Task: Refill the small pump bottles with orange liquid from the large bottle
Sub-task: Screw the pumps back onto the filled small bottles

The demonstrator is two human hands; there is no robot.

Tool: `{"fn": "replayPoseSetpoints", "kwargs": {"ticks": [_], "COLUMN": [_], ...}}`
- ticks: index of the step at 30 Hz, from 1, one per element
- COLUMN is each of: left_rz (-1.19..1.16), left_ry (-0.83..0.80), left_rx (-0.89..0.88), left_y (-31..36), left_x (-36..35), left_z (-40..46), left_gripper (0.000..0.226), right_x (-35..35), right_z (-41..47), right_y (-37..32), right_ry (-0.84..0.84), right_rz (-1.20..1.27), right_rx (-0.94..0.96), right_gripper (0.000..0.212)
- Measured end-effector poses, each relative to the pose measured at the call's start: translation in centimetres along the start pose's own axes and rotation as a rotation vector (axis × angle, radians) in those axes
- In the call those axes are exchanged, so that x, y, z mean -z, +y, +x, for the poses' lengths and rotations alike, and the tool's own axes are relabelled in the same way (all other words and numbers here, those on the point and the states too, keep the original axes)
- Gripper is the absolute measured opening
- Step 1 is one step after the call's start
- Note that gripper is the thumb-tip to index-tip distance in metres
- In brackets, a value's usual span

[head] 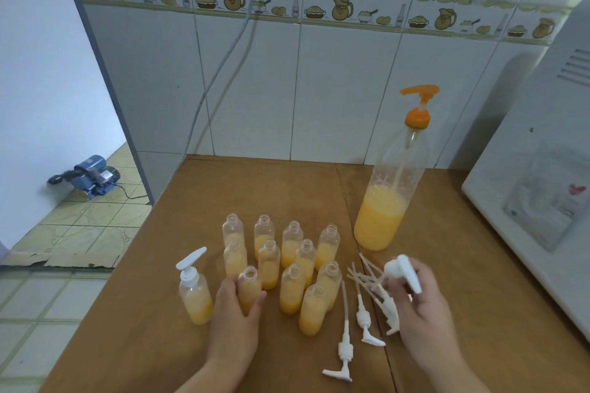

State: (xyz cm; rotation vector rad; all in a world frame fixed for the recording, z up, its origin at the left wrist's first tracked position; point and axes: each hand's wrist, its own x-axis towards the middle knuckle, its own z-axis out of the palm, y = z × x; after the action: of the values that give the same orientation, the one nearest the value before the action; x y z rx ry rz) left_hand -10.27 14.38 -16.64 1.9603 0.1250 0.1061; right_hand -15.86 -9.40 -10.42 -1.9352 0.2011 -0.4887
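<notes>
Several small clear bottles [292, 289] with orange liquid stand uncapped in a cluster on the wooden table [223, 195]. My left hand [234, 313] grips one of them, the front-left open bottle [250, 287]. One small bottle [194, 293] at the left carries a white pump. My right hand [418, 306] holds a white pump head [404, 271] above loose white pumps [346, 351] lying on the table. The large bottle [389, 195] with an orange pump stands behind, about a third full.
A white appliance [542, 169] fills the right side of the table. A tiled wall stands behind. Left of the table edge is a tiled floor with a blue pump motor [91, 175].
</notes>
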Motion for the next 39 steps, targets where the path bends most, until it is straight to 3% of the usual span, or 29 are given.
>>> {"fn": "replayPoseSetpoints", "kwargs": {"ticks": [2,4,6,10,13,17,21,24,31,34,39], "left_rz": [-0.019,-0.024,0.006,0.064,0.066,0.081,0.087,0.069,0.072,0.052,-0.128], "left_ry": [-0.034,-0.059,-0.065,-0.021,0.009,0.027,0.022,0.013,-0.018,-0.043,-0.218], "left_rx": [-0.035,-0.060,-0.131,-0.318,-0.382,-0.409,-0.439,-0.439,-0.462,-0.456,-0.323], "left_y": [-0.2,0.0,0.6,2.7,3.7,4.3,5.0,5.3,6.1,7.1,9.2], "left_x": [0.3,0.6,1.1,1.8,2.1,2.4,2.6,2.7,2.7,2.9,3.6], "left_z": [-0.4,-1.0,-1.5,-2.2,-2.4,-2.4,-2.4,-2.3,-2.3,-2.5,-3.2], "left_gripper": [0.025,0.030,0.035,0.037,0.038,0.045,0.049,0.055,0.056,0.056,0.060], "right_x": [-0.1,-0.3,-0.5,-1.7,-2.9,-3.8,-4.0,-3.6,-3.6,-4.3,-5.1], "right_z": [0.1,0.0,0.1,0.0,0.2,0.6,0.8,1.1,1.4,1.3,1.0], "right_y": [-1.9,-4.2,-6.6,-10.3,-11.0,-11.1,-10.9,-11.0,-10.5,-10.2,-9.7], "right_ry": [0.082,0.107,0.058,-0.081,-0.096,-0.055,-0.019,-0.002,-0.090,-0.164,-0.350], "right_rz": [0.137,0.314,0.480,0.838,0.925,0.956,0.981,0.966,0.869,0.731,0.593], "right_rx": [0.050,0.105,0.142,0.143,0.117,0.036,-0.056,-0.069,-0.057,-0.095,-0.165], "right_gripper": [0.014,0.032,0.045,0.036,0.037,0.043,0.020,0.018,0.028,0.009,0.045]}}
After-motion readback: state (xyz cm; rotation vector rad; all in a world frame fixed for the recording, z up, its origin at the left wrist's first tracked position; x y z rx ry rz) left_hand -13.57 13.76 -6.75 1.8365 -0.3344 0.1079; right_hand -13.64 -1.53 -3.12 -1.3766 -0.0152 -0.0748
